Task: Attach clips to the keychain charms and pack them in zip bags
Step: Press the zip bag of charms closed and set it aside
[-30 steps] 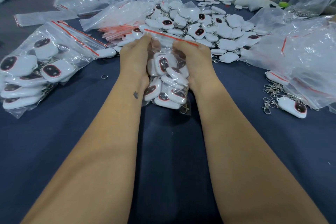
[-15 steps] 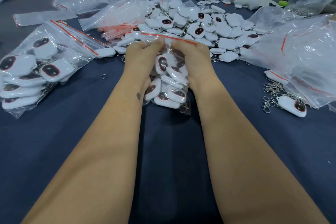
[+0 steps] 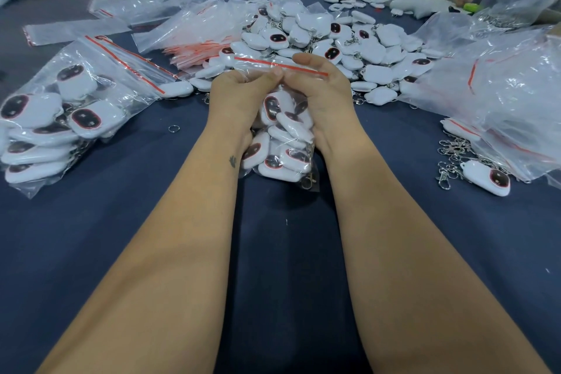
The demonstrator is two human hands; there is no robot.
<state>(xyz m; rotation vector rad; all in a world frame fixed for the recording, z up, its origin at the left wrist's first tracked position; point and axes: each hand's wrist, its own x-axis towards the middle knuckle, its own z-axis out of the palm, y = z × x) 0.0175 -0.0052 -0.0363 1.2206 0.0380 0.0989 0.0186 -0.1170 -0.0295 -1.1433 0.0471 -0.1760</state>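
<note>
Now both hands [image 3: 243,94] pinch zip bag [image 3: 285,136].

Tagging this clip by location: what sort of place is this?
Probably a small packing workshop: a heap of loose charms on a long cloth-covered table, a filled zip bag set aside, and a stack of empty bags.

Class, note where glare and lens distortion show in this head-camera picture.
Head view: white glare streaks the crinkled clear plastic bags at right; wide-angle stretch enlarges both forearms towards the bottom edge; the dark blue tablecloth is evenly lit, with soft shadow between the arms.
</note>
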